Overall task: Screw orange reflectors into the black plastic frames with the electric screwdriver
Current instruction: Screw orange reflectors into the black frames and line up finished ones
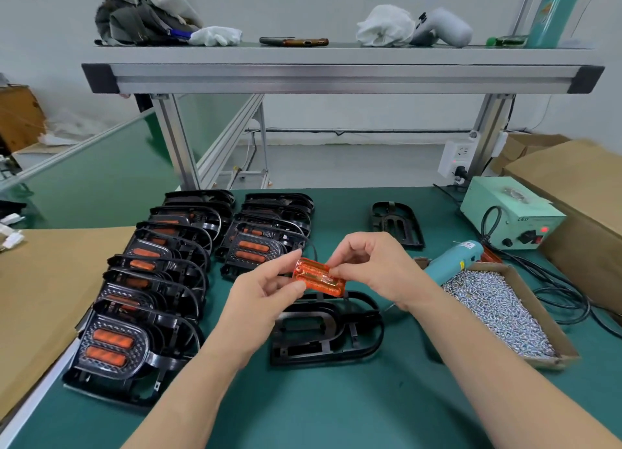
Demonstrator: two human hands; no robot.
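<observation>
While the left hand (269, 293) and right hand (373, 266) pinch the orange reflector (319, 277) by its ends at picture centre, square it over the empty black frame (326, 327) just below before seating; the electric screwdriver (451, 263) lies centre-right

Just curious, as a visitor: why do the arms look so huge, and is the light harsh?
Head view: the wide-angle lens stretches the forearms near the bottom edge; light is soft, with faint shadows under the black frame; the orange reflector, pinched by left hand and right hand, looks sharp.
</observation>
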